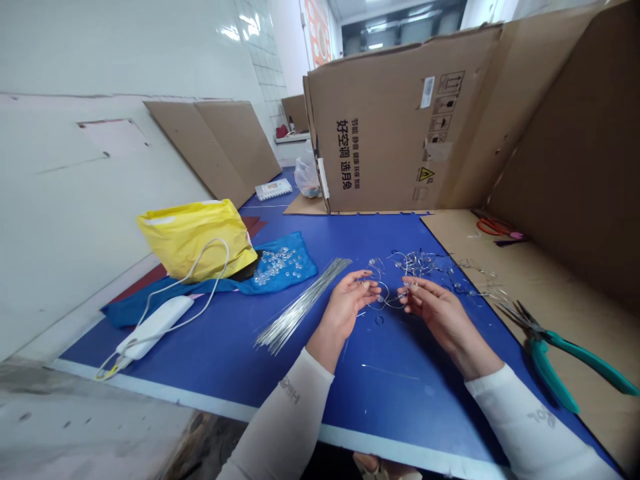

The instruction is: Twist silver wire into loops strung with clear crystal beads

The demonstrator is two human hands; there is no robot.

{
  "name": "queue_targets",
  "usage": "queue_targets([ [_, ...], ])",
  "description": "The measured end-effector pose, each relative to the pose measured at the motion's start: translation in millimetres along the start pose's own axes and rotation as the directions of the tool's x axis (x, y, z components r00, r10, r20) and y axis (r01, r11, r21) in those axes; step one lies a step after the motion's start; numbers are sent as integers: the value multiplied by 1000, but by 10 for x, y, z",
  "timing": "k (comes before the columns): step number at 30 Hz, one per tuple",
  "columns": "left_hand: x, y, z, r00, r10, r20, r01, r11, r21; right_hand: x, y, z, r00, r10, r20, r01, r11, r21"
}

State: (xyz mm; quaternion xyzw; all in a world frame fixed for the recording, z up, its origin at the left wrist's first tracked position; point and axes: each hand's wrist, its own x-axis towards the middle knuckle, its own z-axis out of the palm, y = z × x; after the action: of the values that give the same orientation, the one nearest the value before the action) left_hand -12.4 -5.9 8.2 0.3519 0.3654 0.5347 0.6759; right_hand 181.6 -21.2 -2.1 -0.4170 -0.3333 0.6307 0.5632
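My left hand (349, 301) and my right hand (434, 310) are held a little apart over the blue table. Both are pinched on a thin curled wire with clear beads (382, 300), which spans the gap between them. Just beyond the right hand lies a tangle of beaded wire pieces (417, 262). To the left of my left hand rests a bundle of straight silvery wires (305, 305). Loose clear beads (277, 265) are spread on a blue cloth (304, 248) farther left. A small dark ring (379, 321) sits on the table below the hands.
Green-handled pliers (547, 353) lie at the right on cardboard, with orange-handled scissors (495, 227) behind. A large cardboard box (390, 147) stands along the back. At the left are a yellow bag (200, 240) and a white power strip (156, 327) with its cord.
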Motion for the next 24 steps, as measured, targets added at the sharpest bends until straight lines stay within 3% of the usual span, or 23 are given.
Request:
queue_targets([
  [7,2,6,13,999,11,44,-9,998,-66,1,7,-21,998,-56,16,56,998,-34],
  [13,-2,18,4,998,24,54,-21,999,-47,15,-6,-16,999,-29,-30,28,999,-35],
  [16,-17,35,8,997,-1,79,2,1000,-12,39,-17,-36,999,17,39,-17,1000,6],
  [21,-31,41,21,986,-44,161,45,999,-5,60,-64,-80,964,176,200,-195,978,79],
  [24,-31,41,22,981,-39,191,43,999,-14,45,-93,-79,955,188,230,-225,963,147],
])
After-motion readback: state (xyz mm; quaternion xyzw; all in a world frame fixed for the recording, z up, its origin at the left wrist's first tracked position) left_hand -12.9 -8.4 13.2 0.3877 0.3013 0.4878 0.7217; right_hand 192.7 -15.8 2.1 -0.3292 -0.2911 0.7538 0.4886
